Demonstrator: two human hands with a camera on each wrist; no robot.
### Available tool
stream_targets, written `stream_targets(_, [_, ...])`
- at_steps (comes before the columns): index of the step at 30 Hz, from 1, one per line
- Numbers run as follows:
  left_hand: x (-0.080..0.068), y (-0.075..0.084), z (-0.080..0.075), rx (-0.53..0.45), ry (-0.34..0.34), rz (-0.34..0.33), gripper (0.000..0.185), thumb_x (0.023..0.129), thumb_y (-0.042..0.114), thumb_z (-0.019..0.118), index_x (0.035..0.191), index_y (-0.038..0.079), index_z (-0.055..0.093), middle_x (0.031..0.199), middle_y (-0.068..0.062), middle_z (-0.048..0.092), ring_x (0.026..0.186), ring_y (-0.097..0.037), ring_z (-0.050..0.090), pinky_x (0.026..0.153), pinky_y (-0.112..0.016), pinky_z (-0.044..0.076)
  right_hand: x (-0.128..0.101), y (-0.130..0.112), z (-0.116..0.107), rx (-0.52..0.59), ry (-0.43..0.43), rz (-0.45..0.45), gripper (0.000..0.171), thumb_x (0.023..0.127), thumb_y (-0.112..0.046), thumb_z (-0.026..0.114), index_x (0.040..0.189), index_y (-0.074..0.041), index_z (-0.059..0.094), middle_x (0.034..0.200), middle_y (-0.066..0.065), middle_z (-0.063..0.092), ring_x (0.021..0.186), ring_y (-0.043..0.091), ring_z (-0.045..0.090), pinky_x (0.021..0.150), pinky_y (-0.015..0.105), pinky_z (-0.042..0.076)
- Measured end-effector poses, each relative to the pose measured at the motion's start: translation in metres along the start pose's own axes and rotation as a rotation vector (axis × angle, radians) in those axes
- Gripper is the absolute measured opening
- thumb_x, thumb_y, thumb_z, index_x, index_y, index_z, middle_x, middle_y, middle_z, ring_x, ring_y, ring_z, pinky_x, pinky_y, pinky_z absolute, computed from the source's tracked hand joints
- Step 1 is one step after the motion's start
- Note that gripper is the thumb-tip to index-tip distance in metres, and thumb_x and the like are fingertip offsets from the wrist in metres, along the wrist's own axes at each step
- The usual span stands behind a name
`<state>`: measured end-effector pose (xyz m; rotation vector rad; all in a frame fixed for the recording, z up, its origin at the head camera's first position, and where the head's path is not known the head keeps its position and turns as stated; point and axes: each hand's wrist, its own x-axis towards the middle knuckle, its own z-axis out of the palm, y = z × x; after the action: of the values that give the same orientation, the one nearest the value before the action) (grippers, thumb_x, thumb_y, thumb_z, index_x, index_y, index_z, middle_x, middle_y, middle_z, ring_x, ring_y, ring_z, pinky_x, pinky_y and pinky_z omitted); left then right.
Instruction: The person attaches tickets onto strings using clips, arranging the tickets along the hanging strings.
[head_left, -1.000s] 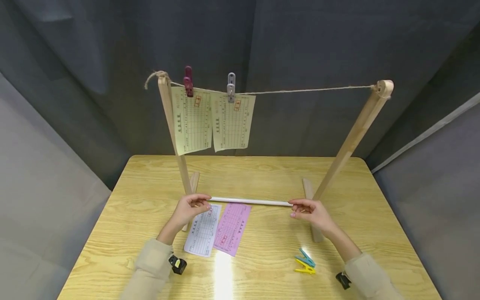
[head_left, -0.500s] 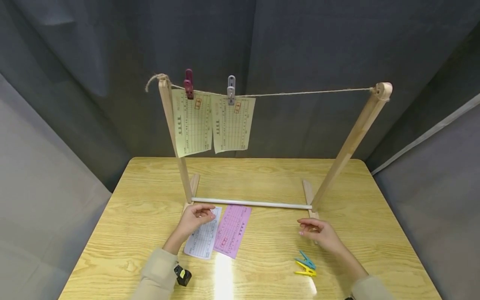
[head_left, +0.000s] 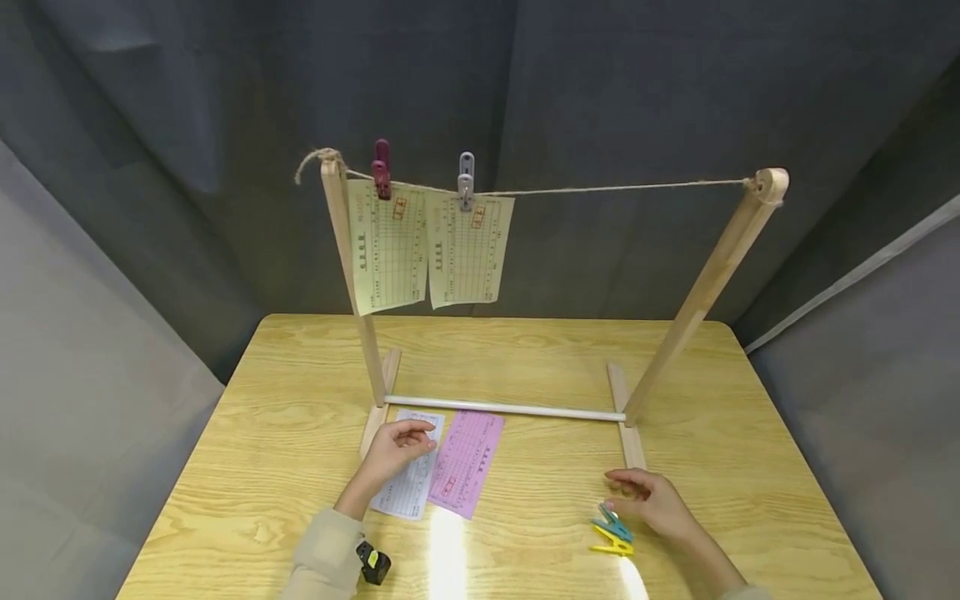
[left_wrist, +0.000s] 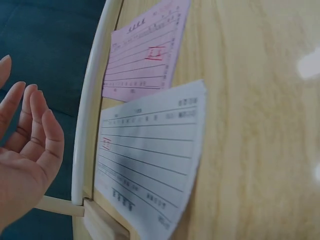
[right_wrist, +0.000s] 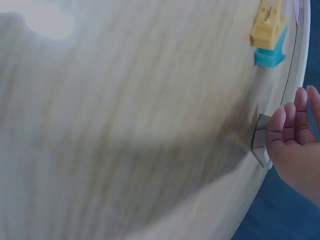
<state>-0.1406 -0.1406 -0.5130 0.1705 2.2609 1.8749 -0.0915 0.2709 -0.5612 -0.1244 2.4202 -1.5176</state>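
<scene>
My left hand hovers over the white printed slip, its fingers loosely bent around nothing. Beside that slip lies a pink slip; both also show in the left wrist view. My right hand is just above and right of a blue clothespin, and holds nothing. A yellow clothespin lies against the blue one. Two yellow slips, a left one and a right one, hang from the twine under a maroon clothespin and a grey clothespin.
The twine runs between a left wooden post and a right wooden post. A white rod joins the posts low down, near the wooden feet. Dark curtain hangs behind the table.
Both hands have let go of the white rod, which now spans the posts. The right hand has moved down towards the blue clothespin; the left has drawn slightly back over the white slip.
</scene>
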Motion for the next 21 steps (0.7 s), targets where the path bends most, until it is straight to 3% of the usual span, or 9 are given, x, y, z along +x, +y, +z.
stream_targets(10, [-0.002, -0.009, 0.0, -0.055, 0.026, -0.002, 0.03, 0.077, -0.008, 0.065, 0.103, -0.019, 0.055, 0.081, -0.016, 0.06, 0.068, -0.009, 0.054, 0.061, -0.015, 0.046, -0.008, 0.009, 0.009, -0.05, 0.031, -0.08, 0.045, 0.073, -0.016, 0.076, 0.111, 0.002, 0.06, 0.102, 0.011, 0.059, 0.087, 0.021, 0.047, 0.068, 0.023, 0.041])
stream_targets(18, [-0.004, -0.008, 0.0, -0.055, 0.021, 0.018, 0.031, 0.077, -0.008, 0.065, 0.102, -0.021, 0.053, 0.08, -0.016, 0.06, 0.066, -0.007, 0.054, 0.06, -0.015, 0.046, -0.014, 0.01, 0.018, -0.093, -0.015, -0.149, 0.043, 0.073, -0.019, 0.076, 0.107, 0.004, 0.061, 0.096, 0.011, 0.059, 0.079, 0.02, 0.047, 0.063, 0.022, 0.041])
stream_targets(21, [-0.005, -0.006, 0.0, -0.061, 0.02, 0.004, 0.031, 0.077, -0.008, 0.065, 0.103, -0.021, 0.053, 0.08, -0.013, 0.06, 0.067, -0.007, 0.055, 0.061, -0.015, 0.046, -0.014, 0.012, 0.02, -0.101, -0.027, -0.149, 0.044, 0.071, -0.02, 0.077, 0.106, 0.002, 0.062, 0.097, 0.008, 0.059, 0.082, 0.016, 0.049, 0.068, 0.023, 0.044])
